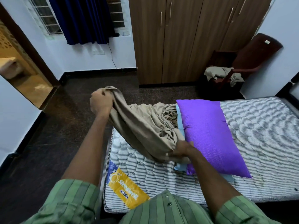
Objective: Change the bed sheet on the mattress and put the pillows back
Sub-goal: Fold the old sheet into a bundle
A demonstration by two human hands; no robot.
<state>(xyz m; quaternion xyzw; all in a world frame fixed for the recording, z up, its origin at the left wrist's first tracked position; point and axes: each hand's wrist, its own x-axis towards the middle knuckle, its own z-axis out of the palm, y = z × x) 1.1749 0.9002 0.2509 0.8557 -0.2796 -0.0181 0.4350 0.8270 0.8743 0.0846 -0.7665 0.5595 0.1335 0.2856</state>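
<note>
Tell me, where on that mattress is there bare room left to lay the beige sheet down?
The mattress is bare to the right of the purple pillow, out to the far edge. A smaller bare strip lies near the person, between the yellow label and the pillow. The left corner is crowded: the beige sheet is bunched there, gripped by the left hand and right hand.

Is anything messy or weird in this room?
A bit. The mattress is bare, with no sheet on it. The purple pillow lies slanted across it on something light blue. Both hands, left and right, hold a bunched tan sheet. More crumpled cloth is dumped on the chair.
</note>
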